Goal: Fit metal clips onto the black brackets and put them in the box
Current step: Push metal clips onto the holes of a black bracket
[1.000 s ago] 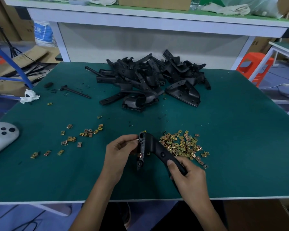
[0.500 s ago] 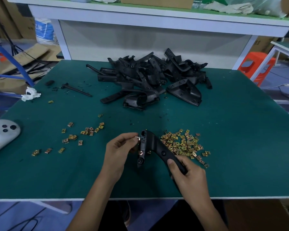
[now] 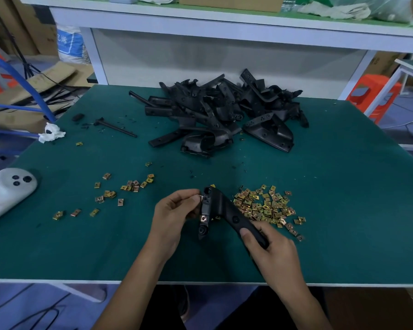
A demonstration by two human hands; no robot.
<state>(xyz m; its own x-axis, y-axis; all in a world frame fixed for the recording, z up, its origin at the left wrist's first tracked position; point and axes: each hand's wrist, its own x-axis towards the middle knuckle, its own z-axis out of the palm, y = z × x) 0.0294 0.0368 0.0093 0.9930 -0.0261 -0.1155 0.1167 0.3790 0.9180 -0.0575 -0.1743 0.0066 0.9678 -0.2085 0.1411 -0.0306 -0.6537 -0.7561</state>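
A black bracket is held just above the green table near its front edge. My right hand grips the bracket's lower arm. My left hand pinches a metal clip against the bracket's upper left edge. Another clip sits fitted lower on the same bracket. A heap of loose brass-coloured clips lies right of the bracket. A pile of black brackets is at the table's far middle. No box is recognisable in view.
More clips are scattered left of my hands. A white controller lies at the left edge. A black rod and a crumpled white tissue sit at the far left. A white bench stands behind the table.
Both hands and the bracket stay almost in place. The left fingers keep the clip against the bracket's upper edge.
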